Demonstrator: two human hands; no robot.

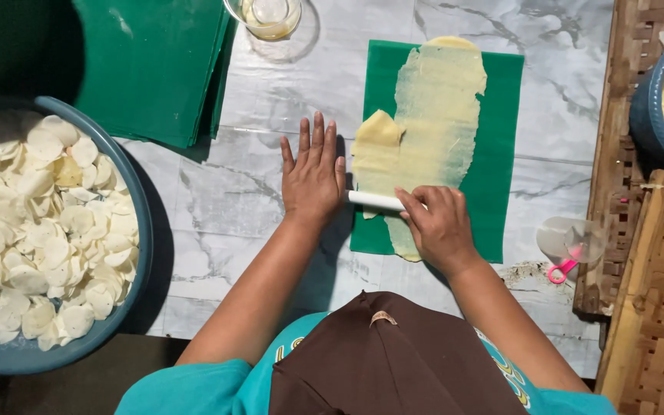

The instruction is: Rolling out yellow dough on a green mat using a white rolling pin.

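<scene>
Nearest the camera, the person's brown head covering and teal sleeves are filling the lower edge at six o'clock. Just beyond, the right hand is lying over a white rolling pin, its fingers curling down on the pin's right part, pressing rather than clenching. The left hand is resting flat at about eleven o'clock of the right one, fingers stretched open and spread, its palm edge touching the pin's left end; it is gripping nothing.

The pin is lying crosswise on a thin sheet of pale yellow dough, which is stretching away toward twelve o'clock along a green mat on the marble-patterned table. A small flap of dough is folding over at the sheet's left edge.

At nine o'clock a blue basin is holding many round white slices. At three o'clock a clear round cutter with a pink handle is lying beside a woven bamboo tray. Farther off, at eleven o'clock, a stack of green mats is lying, a glass is standing at twelve, and another blue basin of dough is sitting at two o'clock.
</scene>
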